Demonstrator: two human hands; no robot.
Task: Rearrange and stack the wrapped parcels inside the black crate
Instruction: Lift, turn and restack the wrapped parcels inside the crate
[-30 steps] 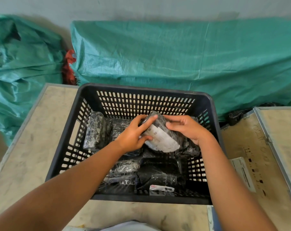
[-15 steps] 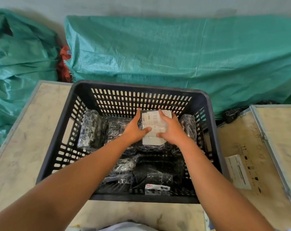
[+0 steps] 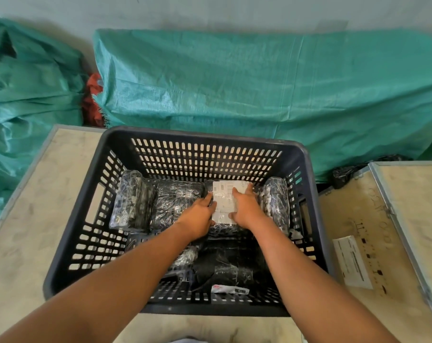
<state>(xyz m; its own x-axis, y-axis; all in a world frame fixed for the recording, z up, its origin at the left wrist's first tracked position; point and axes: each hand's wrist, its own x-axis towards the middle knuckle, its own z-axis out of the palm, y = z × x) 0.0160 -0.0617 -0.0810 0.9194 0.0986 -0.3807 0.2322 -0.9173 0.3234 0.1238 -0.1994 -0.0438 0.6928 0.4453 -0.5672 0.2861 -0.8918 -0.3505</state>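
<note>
A black slotted crate (image 3: pixel 190 134) stands on a pale board. Several black parcels wrapped in clear film lie inside. One parcel with a white label (image 3: pixel 224 201) lies flat at the back middle of the crate. My left hand (image 3: pixel 197 216) presses on its left edge and my right hand (image 3: pixel 244 206) lies on its right side, both flat with fingers spread. An upright parcel (image 3: pixel 130 201) leans at the left wall, another parcel (image 3: pixel 275 204) stands at the right wall. More parcels (image 3: pixel 224 268) lie at the front, partly under my arms.
Green woven sacks (image 3: pixel 259 90) lie behind the crate and at the left. A wooden case (image 3: pixel 383 219) with a metal edge and a white label stands to the right. A black bag (image 3: pixel 346 172) lies behind the case.
The labelled parcel was held tilted above the others, then turned label up and lowered flat at the back middle. Both hands went down with it and now lie on top of it.
</note>
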